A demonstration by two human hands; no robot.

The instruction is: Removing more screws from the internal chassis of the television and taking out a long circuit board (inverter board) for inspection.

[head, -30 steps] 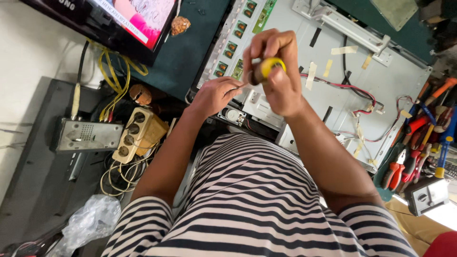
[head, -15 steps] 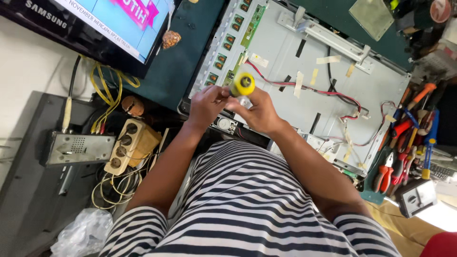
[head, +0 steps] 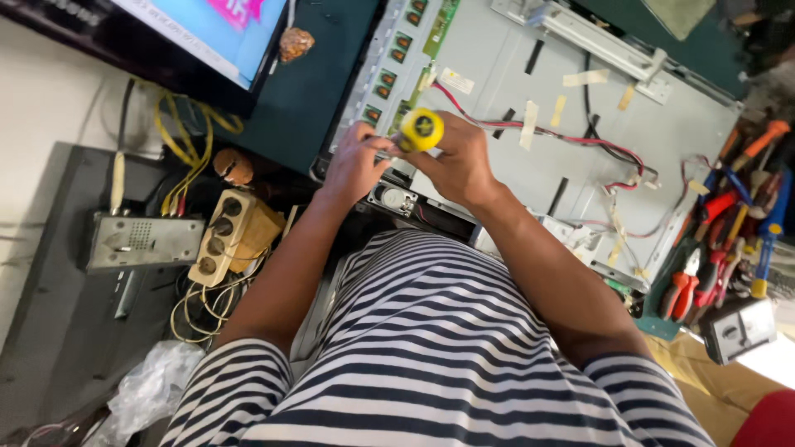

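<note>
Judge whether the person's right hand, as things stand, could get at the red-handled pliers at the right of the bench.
Probably not at once: the right hand grips a yellow-handled screwdriver, though nothing blocks the way across the grey panel to the red-handled pliers.

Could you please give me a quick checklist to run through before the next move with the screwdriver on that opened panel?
1. Right hand grips the yellow-handled screwdriver: ok.
2. Left hand steadies near the shaft: ok.
3. Tip seated in a screw: cannot tell, hidden by the hands.
4. Red and black wires away from the hands: ok, they run off to the side.
5. Spare tools lie off the grey metal back panel: ok.
</note>
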